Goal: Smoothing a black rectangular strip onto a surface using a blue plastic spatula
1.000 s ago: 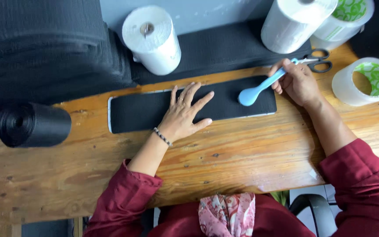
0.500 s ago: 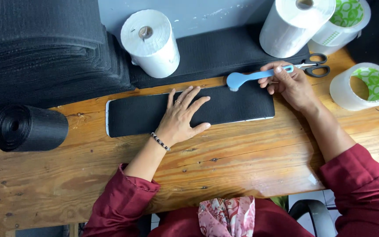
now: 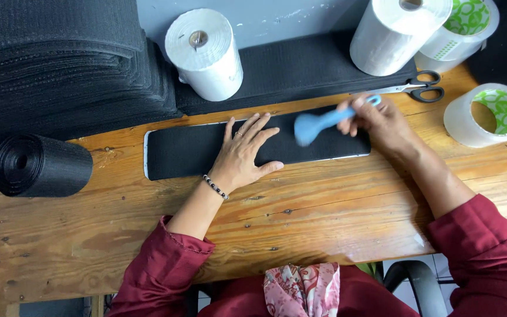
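Note:
A long black fabric-covered strip (image 3: 177,154) with rounded ends lies across the wooden bench (image 3: 300,229). My left hand (image 3: 243,154) rests flat on its middle, fingers spread, a bead bracelet at the wrist. My right hand (image 3: 382,124) grips the handle of a light blue spoon-shaped tool (image 3: 318,124), blurred by motion. The tool's rounded head is over the strip just right of my left fingertips.
A stack of black fabric sheets (image 3: 60,58) fills the back left, a black fabric roll (image 3: 39,165) lies at the left edge. Two white rolls (image 3: 206,53) (image 3: 397,35) stand behind. Black-handled scissors (image 3: 421,89) and two clear tape rolls (image 3: 488,114) (image 3: 465,26) sit at the right.
My right hand has swept the blue tool leftward over the strip, from its right end toward my left hand. My left hand has stayed pressed on the strip.

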